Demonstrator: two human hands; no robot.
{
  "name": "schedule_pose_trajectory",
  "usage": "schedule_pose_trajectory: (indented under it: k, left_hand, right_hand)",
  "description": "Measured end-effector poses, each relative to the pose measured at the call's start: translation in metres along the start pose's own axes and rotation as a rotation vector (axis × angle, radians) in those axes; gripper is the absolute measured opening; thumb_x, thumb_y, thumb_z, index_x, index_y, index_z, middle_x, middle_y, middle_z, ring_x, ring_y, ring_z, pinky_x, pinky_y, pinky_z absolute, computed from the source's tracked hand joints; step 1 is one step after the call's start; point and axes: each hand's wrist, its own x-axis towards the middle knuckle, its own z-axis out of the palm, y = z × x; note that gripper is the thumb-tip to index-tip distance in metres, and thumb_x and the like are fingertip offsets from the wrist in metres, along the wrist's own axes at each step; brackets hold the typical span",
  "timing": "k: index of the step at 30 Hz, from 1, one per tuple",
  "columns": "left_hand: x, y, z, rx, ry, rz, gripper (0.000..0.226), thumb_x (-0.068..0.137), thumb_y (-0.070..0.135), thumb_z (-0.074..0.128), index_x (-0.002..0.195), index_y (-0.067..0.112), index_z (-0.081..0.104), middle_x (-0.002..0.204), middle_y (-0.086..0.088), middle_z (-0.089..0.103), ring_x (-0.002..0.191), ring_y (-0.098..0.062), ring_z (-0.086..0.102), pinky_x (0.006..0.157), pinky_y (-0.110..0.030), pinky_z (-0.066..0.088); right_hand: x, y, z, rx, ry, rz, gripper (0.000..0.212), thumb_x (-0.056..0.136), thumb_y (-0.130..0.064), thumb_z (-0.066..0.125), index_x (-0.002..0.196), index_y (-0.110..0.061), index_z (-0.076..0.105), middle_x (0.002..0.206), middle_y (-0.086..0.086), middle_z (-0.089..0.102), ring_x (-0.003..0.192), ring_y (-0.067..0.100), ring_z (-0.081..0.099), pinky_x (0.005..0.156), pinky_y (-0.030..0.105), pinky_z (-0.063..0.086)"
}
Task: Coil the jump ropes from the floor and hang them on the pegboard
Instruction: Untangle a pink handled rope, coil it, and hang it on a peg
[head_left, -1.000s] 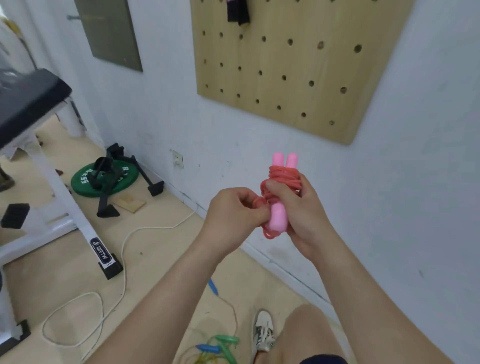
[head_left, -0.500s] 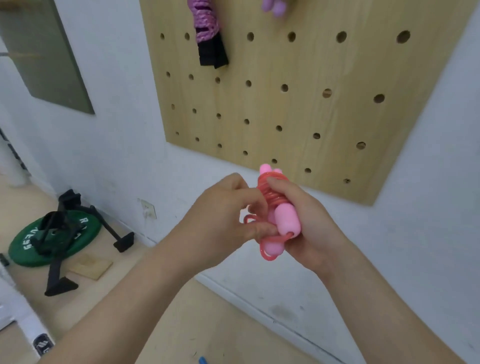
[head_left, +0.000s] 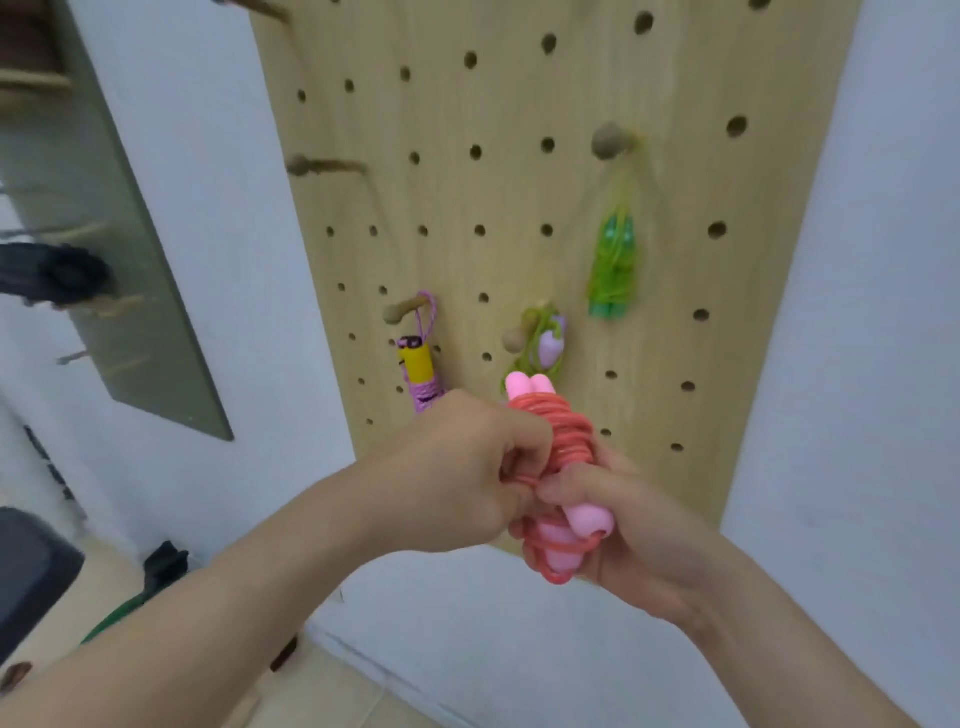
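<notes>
"Two hands on one bundle?"
"Yes. The right hand grips the pink jump rope from the right, thumb across its handles. The left hand pinches a loop of its red cord, fingers curled."
"Where is the bundle?"
"Held upright, near, in front of the lower edge of the pegboard."
"And farther out?"
"Three coiled ropes hang from wooden pegs: a purple rope at the left, a lilac-handled rope just behind the pink one, a green rope higher to the right. White wall flanks the board."
</notes>
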Motion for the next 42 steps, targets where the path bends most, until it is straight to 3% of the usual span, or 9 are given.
schedule_pose_trajectory:
  k: [7, 11, 15, 18, 28, 31, 35, 38, 42]
  left_hand:
    - [0.053, 0.036, -0.078, 0.588, 0.154, 0.158, 0.032, 0.070, 0.034, 0.043, 0.094, 0.017, 0.055, 0.101, -0.006, 0.059, 0.088, -0.026, 0.056, 0.066, -0.034, 0.049]
    - [0.080, 0.044, -0.095, 0.672, -0.035, -0.071, 0.076, 0.085, 0.042, 0.045, 0.150, 0.014, 0.017, 0.160, -0.015, 0.010, 0.146, -0.031, 0.018, 0.114, -0.038, 0.024]
    - [0.105, 0.030, -0.098, 0.717, -0.081, -0.120, 0.068, 0.079, 0.042, 0.060, 0.136, 0.011, 0.040, 0.128, -0.013, 0.047, 0.098, -0.030, 0.058, 0.079, -0.037, 0.049]
    - [0.114, 0.024, -0.099, 0.666, -0.029, -0.067, 0.041, 0.077, 0.036, 0.059, 0.112, 0.015, 0.054, 0.092, -0.002, 0.049, 0.073, -0.023, 0.052, 0.060, -0.031, 0.038]
    - [0.127, 0.014, -0.103, 0.463, 0.004, 0.043, 0.036, 0.069, 0.028, 0.053, 0.101, 0.017, 0.064, 0.090, 0.001, 0.058, 0.082, -0.021, 0.060, 0.068, -0.034, 0.047]
    - [0.126, 0.019, -0.108, 0.383, 0.001, 0.075, 0.050, 0.063, 0.027, 0.048, 0.109, 0.016, 0.064, 0.106, -0.001, 0.065, 0.096, -0.022, 0.063, 0.076, -0.039, 0.051]
    - [0.129, 0.026, -0.109, 0.254, 0.053, 0.038, 0.053, 0.074, 0.007, 0.057, 0.123, 0.025, 0.061, 0.111, 0.007, 0.069, 0.101, -0.012, 0.064, 0.085, -0.032, 0.051]
    - [0.137, 0.028, -0.107, 0.052, 0.196, -0.026, 0.037, 0.070, -0.003, 0.056, 0.092, 0.021, 0.073, 0.088, 0.008, 0.073, 0.078, -0.003, 0.064, 0.072, -0.023, 0.051]
    - [0.144, 0.030, -0.098, -0.363, 0.268, -0.175, 0.037, 0.069, -0.014, 0.050, 0.056, 0.018, 0.063, 0.064, 0.001, 0.069, 0.078, -0.008, 0.067, 0.059, -0.024, 0.050]
  right_hand:
    - [0.008, -0.073, 0.037, 0.070, 0.054, -0.164, 0.039, 0.072, 0.005, 0.050, 0.106, -0.012, 0.052, 0.061, 0.007, 0.039, 0.052, 0.018, 0.037, 0.050, 0.029, 0.035]
    - [0.023, -0.101, 0.044, -0.036, 0.131, -0.178, 0.042, 0.062, 0.008, 0.048, 0.099, -0.009, 0.053, 0.062, 0.008, 0.034, 0.051, 0.017, 0.032, 0.059, 0.034, 0.042]
    - [0.034, -0.116, 0.044, -0.184, 0.194, -0.085, 0.065, 0.072, 0.018, 0.040, 0.125, -0.019, 0.052, 0.060, 0.007, 0.036, 0.060, 0.024, 0.038, 0.072, 0.044, 0.038]
    - [0.040, -0.122, 0.037, -0.247, 0.166, -0.046, 0.068, 0.068, 0.015, 0.045, 0.130, -0.014, 0.045, 0.054, 0.006, 0.041, 0.064, 0.025, 0.046, 0.060, 0.035, 0.042]
    - [0.040, -0.122, 0.028, -0.338, 0.214, -0.067, 0.068, 0.061, 0.004, 0.054, 0.124, -0.020, 0.045, 0.063, -0.005, 0.058, 0.059, 0.014, 0.062, 0.069, 0.042, 0.054]
    - [0.023, -0.123, 0.027, -0.585, 0.358, -0.126, 0.078, 0.075, -0.021, 0.076, 0.139, -0.030, 0.032, 0.110, -0.005, 0.062, 0.086, 0.008, 0.069, 0.080, 0.035, 0.057]
    - [-0.010, -0.148, 0.019, -1.147, 0.576, -0.431, 0.118, 0.056, -0.078, 0.071, 0.141, -0.063, -0.009, 0.150, -0.038, 0.003, 0.139, -0.016, 0.010, 0.111, 0.026, 0.022]
    - [-0.004, -0.155, 0.015, -1.059, 0.217, -0.373, 0.121, 0.056, -0.062, 0.084, 0.147, -0.058, 0.004, 0.147, -0.037, 0.028, 0.135, -0.012, 0.033, 0.113, 0.030, 0.032]
    - [0.021, -0.126, 0.019, -0.732, 0.345, -0.584, 0.092, 0.067, -0.009, 0.089, 0.138, -0.042, 0.040, 0.119, -0.017, 0.063, 0.100, 0.008, 0.068, 0.076, 0.030, 0.059]
